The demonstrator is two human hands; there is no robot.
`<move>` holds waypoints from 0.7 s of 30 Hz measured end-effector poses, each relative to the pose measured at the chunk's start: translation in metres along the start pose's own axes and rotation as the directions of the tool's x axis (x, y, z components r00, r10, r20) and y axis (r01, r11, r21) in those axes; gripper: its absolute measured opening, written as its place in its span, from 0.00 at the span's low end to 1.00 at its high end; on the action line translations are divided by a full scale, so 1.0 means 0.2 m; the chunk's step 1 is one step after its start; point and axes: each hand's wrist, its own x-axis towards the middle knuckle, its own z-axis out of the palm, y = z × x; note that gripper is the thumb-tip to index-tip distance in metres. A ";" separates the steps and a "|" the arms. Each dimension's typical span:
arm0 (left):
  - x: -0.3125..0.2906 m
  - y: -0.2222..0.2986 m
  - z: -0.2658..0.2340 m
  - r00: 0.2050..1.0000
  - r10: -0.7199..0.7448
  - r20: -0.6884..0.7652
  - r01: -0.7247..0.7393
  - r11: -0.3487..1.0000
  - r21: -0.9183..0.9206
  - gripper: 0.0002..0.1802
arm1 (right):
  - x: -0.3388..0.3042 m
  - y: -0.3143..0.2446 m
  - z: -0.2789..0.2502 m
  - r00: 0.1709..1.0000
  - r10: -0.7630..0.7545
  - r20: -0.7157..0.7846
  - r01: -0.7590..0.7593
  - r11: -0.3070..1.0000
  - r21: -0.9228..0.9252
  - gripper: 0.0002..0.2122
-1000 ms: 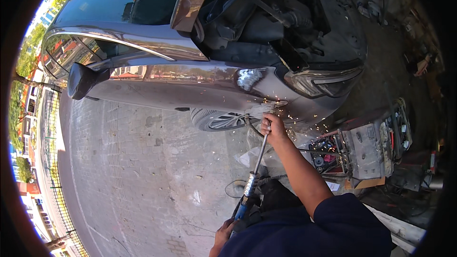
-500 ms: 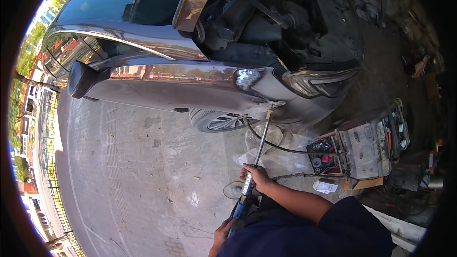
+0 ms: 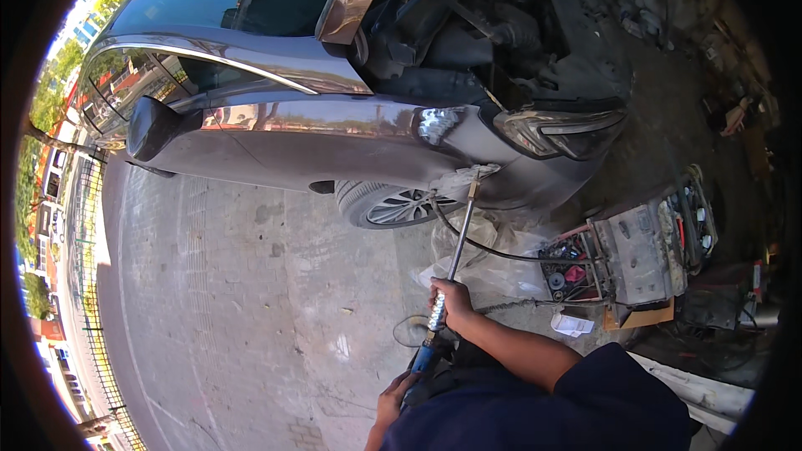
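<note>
A grey car (image 3: 317, 129) is filling the upper part of the view, well ahead of the person's hands, standing with its bonnet open and its front wheel (image 3: 388, 203) sitting just above and to the left of the right hand. To the right of that hand, a boxy welding machine (image 3: 639, 250) is resting on the paved ground (image 3: 209, 301), and a black cable (image 3: 493, 250) is running from it toward the fender. A long slide-hammer dent puller (image 3: 455, 242) is reaching from the hands up to the sanded bare patch (image 3: 464, 175) on the fender, where its tip is touching the panel. The right hand (image 3: 451, 301) is wrapped closed around the sliding weight partway along the rod, fingers curled tight. The left hand (image 3: 393, 401) is lower, closest to the person's body, gripping the blue handle end; its fingers are partly hidden by the dark sleeve (image 3: 543, 401), so exactly how they are closing cannot be told. To do this well, the person is probably needing to keep the rod in line with the pull, hold the handle steady, and slide the weight back in short, even strokes so the tip is not tearing off the panel.
</note>
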 end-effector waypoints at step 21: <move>-0.01 0.05 -0.02 0.999 0.038 -0.035 -0.038 0.999 0.011 0.35 | 0.03 0.04 -0.07 0.994 0.099 0.047 -0.098 0.995 -0.030 0.10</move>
